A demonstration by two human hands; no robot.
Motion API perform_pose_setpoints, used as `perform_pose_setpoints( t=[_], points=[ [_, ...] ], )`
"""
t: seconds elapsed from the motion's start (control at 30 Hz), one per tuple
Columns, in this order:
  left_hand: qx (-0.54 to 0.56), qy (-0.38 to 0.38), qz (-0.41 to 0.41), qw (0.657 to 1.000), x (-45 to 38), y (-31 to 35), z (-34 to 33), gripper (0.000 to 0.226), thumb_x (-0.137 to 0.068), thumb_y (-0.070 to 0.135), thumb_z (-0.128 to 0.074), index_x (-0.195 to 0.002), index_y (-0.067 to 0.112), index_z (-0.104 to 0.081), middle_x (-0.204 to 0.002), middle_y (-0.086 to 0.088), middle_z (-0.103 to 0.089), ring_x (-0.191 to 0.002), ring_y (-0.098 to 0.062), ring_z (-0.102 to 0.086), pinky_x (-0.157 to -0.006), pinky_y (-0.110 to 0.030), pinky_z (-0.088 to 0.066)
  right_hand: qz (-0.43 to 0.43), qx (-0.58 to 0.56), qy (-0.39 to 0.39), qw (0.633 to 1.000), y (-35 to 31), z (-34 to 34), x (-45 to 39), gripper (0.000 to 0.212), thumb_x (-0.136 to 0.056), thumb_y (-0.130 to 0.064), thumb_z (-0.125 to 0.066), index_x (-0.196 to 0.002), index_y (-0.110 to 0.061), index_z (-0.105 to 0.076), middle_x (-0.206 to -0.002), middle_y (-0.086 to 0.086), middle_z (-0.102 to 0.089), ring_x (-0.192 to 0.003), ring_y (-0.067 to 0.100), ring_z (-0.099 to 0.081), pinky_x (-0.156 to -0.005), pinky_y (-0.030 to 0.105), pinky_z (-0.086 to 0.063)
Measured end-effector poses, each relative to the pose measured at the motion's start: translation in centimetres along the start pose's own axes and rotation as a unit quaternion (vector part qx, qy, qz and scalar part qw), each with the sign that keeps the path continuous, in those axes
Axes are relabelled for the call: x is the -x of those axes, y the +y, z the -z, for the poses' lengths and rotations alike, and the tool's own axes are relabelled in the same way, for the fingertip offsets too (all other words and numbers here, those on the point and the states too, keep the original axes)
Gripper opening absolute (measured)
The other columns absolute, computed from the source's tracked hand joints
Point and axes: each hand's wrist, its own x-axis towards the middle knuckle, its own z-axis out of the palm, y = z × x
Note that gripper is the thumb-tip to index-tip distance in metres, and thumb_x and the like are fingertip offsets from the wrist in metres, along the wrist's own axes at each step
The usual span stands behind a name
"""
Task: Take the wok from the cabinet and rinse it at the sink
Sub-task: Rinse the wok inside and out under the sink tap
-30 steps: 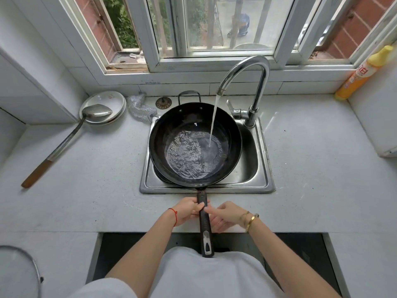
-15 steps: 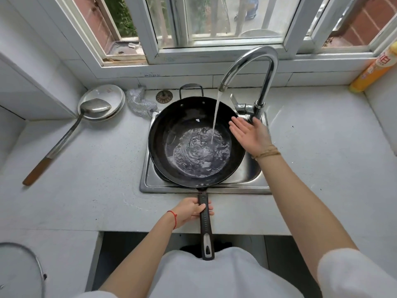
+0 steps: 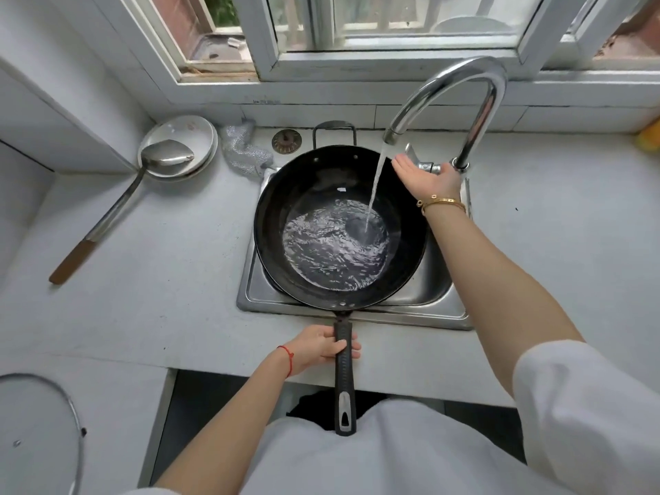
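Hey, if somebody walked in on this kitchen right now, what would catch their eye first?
Probably the big black wok sitting over the steel sink, with water from the curved tap swirling in its bottom. Next, the hands: the left hand grips the wok's long handle at the counter edge, while the right hand lies flat on the tap lever.

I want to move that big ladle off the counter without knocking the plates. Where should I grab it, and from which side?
Grip the ladle by its brown wooden handle end, coming from the front left. Its bowl rests on the stacked plates by the wall, while the long shaft slants down onto bare counter, so that end lies free. Lift the bowl clear before pulling away.
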Motion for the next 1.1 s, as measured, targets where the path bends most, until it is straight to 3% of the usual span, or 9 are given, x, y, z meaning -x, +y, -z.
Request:
perform_pose_setpoints(
  t=[0.4, 0.47, 0.53, 0.63, 0.73, 0.8, 0.9, 1.03, 1.1],
  points=[
    [-0.002, 0.008, 0.01, 1.0, 0.2, 0.4, -0.1, 0.031, -0.099, -0.005, -0.046, -0.129, -0.008, -0.052, -0.115, -0.017, -0.067, -0.093, -0.019, -0.073, -0.081, -0.024, -0.057, 0.019, -0.135, -0.011, 0.991, -0.2, -0.7, 2.8, 0.047, -0.101, -0.026, -0.043, -0.144, -0.011, -0.034, -0.149, 0.026, -0.036, -0.141, 0.038, -0.034, -0.117, 0.052, -0.025],
    [0.0, 0.008, 0.007, 1.0, 0.3, 0.5, -0.2, 0.031, -0.099, -0.004, -0.045, -0.129, -0.008, -0.052, -0.116, -0.018, -0.066, -0.092, -0.018, -0.073, -0.08, -0.023, -0.057, 0.027, -0.146, -0.01, 0.989, -0.1, -0.7, 3.4, 0.037, -0.101, -0.024, -0.043, -0.13, -0.001, -0.043, -0.152, 0.026, -0.03, -0.143, 0.038, -0.03, -0.119, 0.051, -0.023],
    [0.0, 0.01, 0.006, 1.0, 0.3, 0.5, -0.3, 0.03, -0.1, -0.004, -0.045, -0.129, -0.007, -0.052, -0.116, -0.017, -0.066, -0.092, -0.018, -0.073, -0.079, -0.023, -0.057, 0.022, -0.1, 0.001, 0.995, -0.2, -0.4, 3.8, 0.048, -0.102, -0.029, -0.039, -0.123, 0.014, -0.04, -0.153, 0.024, -0.03, -0.145, 0.034, -0.028, -0.121, 0.045, -0.02],
    [-0.003, 0.02, 0.002, 1.0, 0.3, 0.3, -0.3, 0.03, -0.1, -0.003, -0.046, -0.128, -0.007, -0.054, -0.115, -0.015, -0.068, -0.094, -0.02, -0.073, -0.08, -0.024, -0.057, 0.049, 0.069, 0.047, 0.995, -0.3, 0.0, 4.5, 0.059, -0.105, -0.037, -0.026, -0.134, 0.014, -0.038, -0.149, 0.022, -0.041, -0.142, 0.032, -0.034, -0.119, 0.041, -0.026],
    [-0.012, 0.034, 0.002, 0.999, 0.3, 0.0, -0.6, 0.027, -0.101, 0.0, -0.044, -0.125, -0.001, -0.056, -0.113, -0.011, -0.07, -0.094, -0.018, -0.073, -0.082, -0.024, -0.057, 0.103, 0.254, 0.102, 0.956, -0.2, 1.8, 5.9, 0.044, -0.105, -0.029, -0.027, -0.113, 0.003, -0.057, -0.117, 0.015, -0.064, -0.105, 0.027, -0.063, -0.086, 0.03, -0.054],
    [-0.024, 0.047, -0.004, 0.999, 0.3, -0.2, -1.0, 0.026, -0.102, 0.002, -0.042, -0.124, 0.004, -0.057, -0.11, -0.006, -0.071, -0.094, -0.016, -0.073, -0.084, -0.025, -0.056, 0.144, 0.423, 0.15, 0.882, 0.7, 4.1, 7.1, 0.035, -0.102, -0.022, -0.032, -0.087, -0.006, -0.06, -0.084, 0.007, -0.068, -0.072, 0.02, -0.062, -0.059, 0.023, -0.05],
    [-0.027, 0.064, -0.013, 0.998, 0.3, -0.5, -1.5, 0.027, -0.104, 0.005, -0.039, -0.126, 0.005, -0.056, -0.11, -0.005, -0.069, -0.095, -0.017, -0.071, -0.088, -0.029, -0.055, 0.238, 0.638, 0.189, 0.707, 3.0, 8.1, 9.4, 0.035, -0.095, -0.017, -0.04, -0.065, -0.012, -0.058, -0.049, -0.001, -0.059, -0.052, 0.016, -0.051, -0.046, 0.022, -0.042],
    [0.01, 0.084, -0.023, 0.996, 0.3, -0.9, -2.4, 0.026, -0.105, 0.004, -0.036, -0.125, 0.002, -0.053, -0.105, -0.006, -0.068, -0.092, -0.02, -0.068, -0.085, -0.03, -0.055, 0.291, 0.832, 0.148, 0.448, 6.3, 14.5, 13.4, 0.038, -0.092, -0.027, -0.043, -0.061, -0.008, -0.054, -0.058, 0.007, -0.058, -0.061, 0.025, -0.056, -0.061, 0.038, -0.047],
    [0.026, 0.086, -0.03, 0.996, 0.3, -1.0, -2.6, 0.025, -0.105, 0.003, -0.035, -0.123, 0.001, -0.052, -0.11, -0.01, -0.067, -0.093, -0.022, -0.067, -0.092, -0.034, -0.053, 0.259, 0.884, 0.121, 0.37, 7.9, 17.4, 15.0, 0.036, -0.095, -0.028, -0.044, -0.064, -0.01, -0.049, -0.06, 0.006, -0.054, -0.063, 0.028, -0.054, -0.059, 0.04, -0.043]
  ],
)
